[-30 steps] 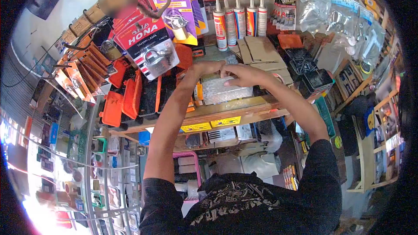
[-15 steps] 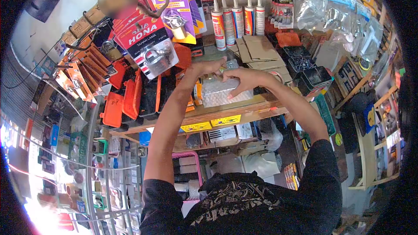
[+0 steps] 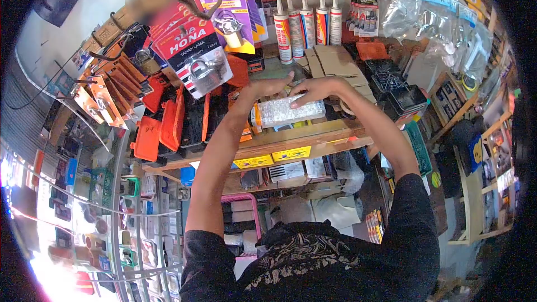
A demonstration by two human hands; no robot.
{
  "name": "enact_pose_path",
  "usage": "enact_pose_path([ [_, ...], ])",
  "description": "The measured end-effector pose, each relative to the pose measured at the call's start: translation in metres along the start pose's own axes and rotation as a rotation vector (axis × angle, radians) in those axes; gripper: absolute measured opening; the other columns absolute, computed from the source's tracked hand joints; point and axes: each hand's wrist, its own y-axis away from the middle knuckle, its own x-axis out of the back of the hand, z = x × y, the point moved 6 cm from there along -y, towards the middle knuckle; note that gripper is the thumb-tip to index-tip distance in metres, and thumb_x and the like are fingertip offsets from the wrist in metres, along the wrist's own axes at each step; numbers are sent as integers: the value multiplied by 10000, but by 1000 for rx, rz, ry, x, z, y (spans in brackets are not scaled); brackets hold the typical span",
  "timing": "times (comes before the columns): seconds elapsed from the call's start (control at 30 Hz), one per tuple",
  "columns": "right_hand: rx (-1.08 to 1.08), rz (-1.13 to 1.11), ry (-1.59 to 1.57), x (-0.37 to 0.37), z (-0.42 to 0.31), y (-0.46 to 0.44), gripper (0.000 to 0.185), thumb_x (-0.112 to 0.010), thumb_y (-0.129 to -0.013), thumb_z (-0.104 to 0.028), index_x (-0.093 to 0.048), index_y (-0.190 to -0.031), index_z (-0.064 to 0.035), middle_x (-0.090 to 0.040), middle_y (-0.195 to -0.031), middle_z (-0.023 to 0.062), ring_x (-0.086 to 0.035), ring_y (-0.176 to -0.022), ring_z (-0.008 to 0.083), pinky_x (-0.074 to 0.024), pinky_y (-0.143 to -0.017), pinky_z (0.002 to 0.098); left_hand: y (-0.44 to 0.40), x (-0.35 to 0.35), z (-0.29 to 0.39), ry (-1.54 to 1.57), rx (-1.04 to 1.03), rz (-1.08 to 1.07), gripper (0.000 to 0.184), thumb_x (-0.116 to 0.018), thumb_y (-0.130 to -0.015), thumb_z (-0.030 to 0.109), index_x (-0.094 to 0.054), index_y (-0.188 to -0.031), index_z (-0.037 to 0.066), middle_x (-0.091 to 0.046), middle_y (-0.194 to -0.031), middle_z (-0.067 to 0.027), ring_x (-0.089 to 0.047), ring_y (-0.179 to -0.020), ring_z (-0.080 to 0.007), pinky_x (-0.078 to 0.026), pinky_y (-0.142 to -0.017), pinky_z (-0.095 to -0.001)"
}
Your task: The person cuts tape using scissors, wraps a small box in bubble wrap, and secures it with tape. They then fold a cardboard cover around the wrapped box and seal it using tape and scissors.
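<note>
A whitish, see-through wrapped package (image 3: 291, 113), apparently in bubble wrap, lies on the wooden shelf between my forearms. My right hand (image 3: 320, 89) is on its far side, with the thumb over the upper face and the fingers curled behind. My left hand (image 3: 273, 86) is just beyond the package's left end, fingers stretched to the right; whether it touches the wrap is unclear. Behind my hands stand several sealant tubes (image 3: 282, 36). Flat brown cardboard pieces (image 3: 335, 62) are stacked right of them.
Orange-lidded black boxes (image 3: 170, 120) line the left. Carded padlocks (image 3: 201, 70) hang above them from hooks. Black trays (image 3: 405, 99) stand to the right, below hanging plastic bags (image 3: 430, 28). The shelf's wooden front edge (image 3: 330, 132) bears yellow labels. A pink basket (image 3: 256, 212) is lower down.
The wrapped package now shows a narrower face and looks turned or tipped away from me. My right hand has shifted up to its far edge, and its thumb has moved back.
</note>
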Motion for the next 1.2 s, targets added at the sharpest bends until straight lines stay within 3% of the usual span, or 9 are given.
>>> enact_pose_path([
  [0.1,-45,-2,7,2,20,-11,623,-646,-901,-572,-661,-1222,-37,-689,-1147,152,-621,-1037,213,-480,-911,344,-17,8,2,-49,-170,140,885,-88,-984,696,-407,-1475,32,-495,-1446,-215,-437,-1368,-321,-286,-1165,-388],
  [0.2,-82,80,106,8,16,-8,623,-654,-890,-578,-677,-1190,-32,-703,-1111,156,-644,-1007,236,-493,-894,356,-48,18,-14,-128,-256,323,874,-100,-982,700,-406,-1483,53,-422,-1514,-181,-374,-1413,-322,-267,-1178,-426],
  [0.33,-154,193,175,13,3,1,612,-675,-872,-574,-685,-1173,-41,-702,-1090,175,-658,-990,271,-500,-885,373,-62,19,-15,-165,-373,278,851,-102,-995,675,-387,-1485,40,-385,-1537,-183,-323,-1444,-328,-253,-1189,-421],
  [0.4,-132,228,174,12,8,2,654,-659,-850,-626,-694,-1153,-48,-705,-1086,179,-666,-995,287,-508,-887,393,-36,15,-5,-124,-235,361,801,-126,-1031,609,-468,-1402,-13,-446,-1472,-254,-409,-1385,-371,-281,-1166,-419],
  [0.47,-108,264,169,9,12,1,697,-644,-828,-679,-703,-1132,-56,-708,-1082,183,-673,-999,302,-516,-889,414,-31,16,2,-181,-296,322,760,-156,-1041,579,-497,-1372,-14,-478,-1443,-252,-443,-1353,-375,-311,-1146,-422],
  [0.63,-4,350,93,8,1,6,496,-706,-879,-481,-706,-1116,-45,-703,-1062,194,-665,-981,295,-497,-887,388,-30,25,-6,-347,-331,370,614,-260,-1062,466,-583,-1267,-15,-574,-1325,-253,-544,-1230,-391,-405,-1063,-441],
  [0.73,89,438,135,6,-6,6,471,-695,-895,-461,-711,-1096,-36,-710,-1011,190,-668,-954,304,-495,-868,395,-56,37,-31,-458,-256,391,548,-311,-1051,413,-622,-1217,-7,-616,-1246,-259,-588,-1160,-401,-439,-1014,-456],
  [0.93,125,415,99,-3,-14,-13,487,-677,-894,-500,-720,-1070,-47,-720,-976,188,-685,-898,323,-517,-838,415,-43,30,-31,-441,-288,344,447,-477,-978,373,-666,-1160,10,-665,-1163,-241,-631,-1106,-392,-475,-964,-459],
  [1.2,112,350,130,0,-21,6,434,-700,-895,-432,-713,-1041,-24,-708,-902,169,-654,-820,269,-496,-758,391,-59,30,-32,-502,-137,459,343,-694,-787,133,-696,-1121,60,-646,-1191,-240,-610,-1143,-378,-497,-936,-443],
])
